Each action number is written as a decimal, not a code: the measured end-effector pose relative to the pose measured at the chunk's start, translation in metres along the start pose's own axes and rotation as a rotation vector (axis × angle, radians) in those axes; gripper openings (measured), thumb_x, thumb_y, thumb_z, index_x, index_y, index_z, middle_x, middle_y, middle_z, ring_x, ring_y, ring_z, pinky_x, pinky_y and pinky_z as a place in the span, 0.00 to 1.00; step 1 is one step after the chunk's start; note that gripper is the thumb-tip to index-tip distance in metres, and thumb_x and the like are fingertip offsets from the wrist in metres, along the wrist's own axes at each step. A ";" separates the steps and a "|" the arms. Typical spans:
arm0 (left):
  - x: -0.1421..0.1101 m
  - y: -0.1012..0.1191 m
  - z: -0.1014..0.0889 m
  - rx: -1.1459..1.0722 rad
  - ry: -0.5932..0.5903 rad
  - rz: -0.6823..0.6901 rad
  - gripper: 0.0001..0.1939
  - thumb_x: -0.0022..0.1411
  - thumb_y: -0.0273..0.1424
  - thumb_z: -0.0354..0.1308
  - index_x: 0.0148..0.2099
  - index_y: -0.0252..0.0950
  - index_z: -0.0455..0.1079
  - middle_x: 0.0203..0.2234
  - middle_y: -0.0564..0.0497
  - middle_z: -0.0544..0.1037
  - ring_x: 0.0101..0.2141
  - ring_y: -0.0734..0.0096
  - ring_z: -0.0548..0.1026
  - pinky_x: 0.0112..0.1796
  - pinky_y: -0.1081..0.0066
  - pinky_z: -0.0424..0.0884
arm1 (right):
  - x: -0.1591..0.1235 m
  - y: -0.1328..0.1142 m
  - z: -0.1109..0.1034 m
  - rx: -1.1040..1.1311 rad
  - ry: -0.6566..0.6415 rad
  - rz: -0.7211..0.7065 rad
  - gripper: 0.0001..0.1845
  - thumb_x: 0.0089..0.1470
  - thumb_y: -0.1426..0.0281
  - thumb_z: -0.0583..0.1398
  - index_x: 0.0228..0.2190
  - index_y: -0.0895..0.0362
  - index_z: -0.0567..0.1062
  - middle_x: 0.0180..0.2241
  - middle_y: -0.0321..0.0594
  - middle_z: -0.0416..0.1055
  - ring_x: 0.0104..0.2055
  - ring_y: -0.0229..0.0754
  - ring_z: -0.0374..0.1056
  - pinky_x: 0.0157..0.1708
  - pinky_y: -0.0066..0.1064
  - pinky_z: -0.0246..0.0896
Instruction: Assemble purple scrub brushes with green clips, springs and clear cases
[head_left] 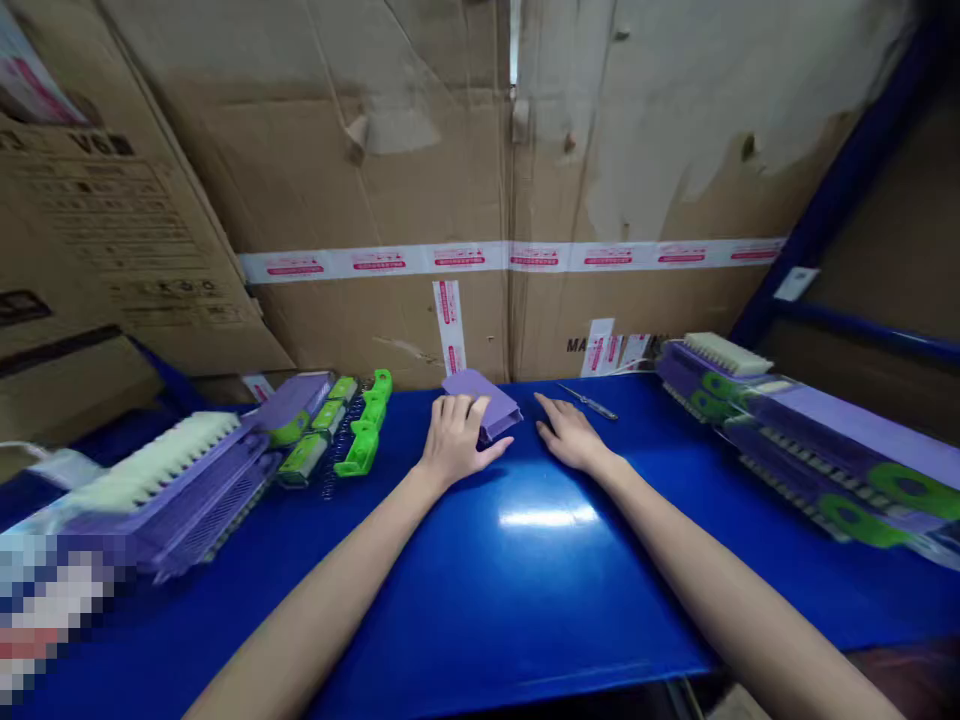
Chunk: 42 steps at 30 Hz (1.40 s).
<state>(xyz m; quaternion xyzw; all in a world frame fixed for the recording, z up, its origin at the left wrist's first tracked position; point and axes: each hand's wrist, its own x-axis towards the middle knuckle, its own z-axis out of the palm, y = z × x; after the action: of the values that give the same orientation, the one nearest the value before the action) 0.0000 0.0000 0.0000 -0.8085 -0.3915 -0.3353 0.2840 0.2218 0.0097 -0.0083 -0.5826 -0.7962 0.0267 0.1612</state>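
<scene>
My left hand (pixel 454 440) has its fingers over the near left side of a purple plastic housing (pixel 480 393), with the thumb by its near edge. The housing sits tilted near the back of the blue table, and part of it is hidden under the fingers. My right hand (pixel 568 435) lies open on the tabletop, palm down, holding nothing. Just beyond its fingers is a thin screwdriver (pixel 591 402) with a clear handle.
Stacked purple housings (pixel 187 500) with cream toothed strips, green-and-purple pieces (pixel 319 425), springs (pixel 341 440) and a bright green bracket (pixel 367 425) lie left. More purple-green assemblies (pixel 847 430) are stacked right. Cardboard (pixel 390 200) walls the back; a blue post (pixel 832 180) stands right.
</scene>
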 end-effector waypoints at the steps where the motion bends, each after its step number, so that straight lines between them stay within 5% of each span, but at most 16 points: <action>1: 0.000 0.000 0.000 0.002 -0.012 -0.022 0.32 0.56 0.52 0.51 0.51 0.28 0.64 0.38 0.38 0.71 0.38 0.54 0.65 0.40 0.59 0.61 | -0.001 0.000 0.000 -0.002 -0.001 0.001 0.30 0.59 0.68 0.48 0.61 0.65 0.54 0.58 0.55 0.59 0.60 0.52 0.55 0.58 0.40 0.49; 7: 0.001 0.000 0.000 -0.032 -0.058 -0.066 0.28 0.57 0.47 0.52 0.50 0.29 0.65 0.40 0.38 0.72 0.40 0.53 0.67 0.42 0.57 0.62 | -0.002 0.001 -0.001 0.001 0.004 0.009 0.30 0.60 0.67 0.47 0.61 0.64 0.54 0.58 0.54 0.59 0.60 0.51 0.55 0.58 0.40 0.49; 10: 0.001 -0.001 0.000 -0.109 -0.042 -0.027 0.19 0.58 0.33 0.50 0.51 0.30 0.64 0.42 0.39 0.73 0.43 0.55 0.69 0.47 0.56 0.61 | -0.002 0.001 -0.001 0.003 -0.002 0.004 0.30 0.60 0.67 0.47 0.61 0.64 0.53 0.58 0.53 0.59 0.60 0.51 0.54 0.58 0.40 0.49; 14: 0.001 -0.002 -0.002 -0.146 0.003 0.024 0.22 0.54 0.21 0.46 0.51 0.32 0.64 0.43 0.42 0.74 0.47 0.58 0.70 0.55 0.53 0.54 | -0.002 0.000 -0.002 0.005 -0.012 0.010 0.30 0.60 0.67 0.46 0.61 0.63 0.53 0.58 0.54 0.59 0.60 0.51 0.54 0.58 0.41 0.49; 26: 0.002 0.002 0.001 -0.105 -0.070 -0.012 0.17 0.63 0.35 0.48 0.51 0.32 0.66 0.46 0.41 0.74 0.49 0.59 0.69 0.56 0.54 0.53 | -0.002 0.000 -0.001 0.000 -0.007 0.006 0.29 0.60 0.67 0.47 0.61 0.63 0.53 0.57 0.53 0.60 0.60 0.49 0.55 0.58 0.40 0.48; 32: 0.001 -0.001 0.004 0.031 -0.105 -0.195 0.25 0.61 0.44 0.49 0.53 0.30 0.66 0.47 0.35 0.71 0.48 0.50 0.67 0.54 0.47 0.54 | -0.002 0.000 -0.002 -0.005 -0.003 0.010 0.29 0.60 0.67 0.47 0.61 0.63 0.54 0.57 0.53 0.60 0.60 0.50 0.55 0.57 0.40 0.49; 42: -0.001 -0.005 0.009 0.121 -0.195 -0.327 0.21 0.63 0.28 0.42 0.56 0.32 0.63 0.53 0.36 0.67 0.55 0.52 0.62 0.56 0.44 0.48 | -0.002 0.000 -0.003 -0.007 -0.009 0.016 0.29 0.60 0.67 0.46 0.61 0.63 0.54 0.58 0.53 0.60 0.60 0.50 0.55 0.57 0.39 0.49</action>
<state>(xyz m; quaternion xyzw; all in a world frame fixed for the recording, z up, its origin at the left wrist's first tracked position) -0.0021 0.0084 -0.0053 -0.7442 -0.5627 -0.2729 0.2347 0.2229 0.0070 -0.0064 -0.5893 -0.7924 0.0277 0.1553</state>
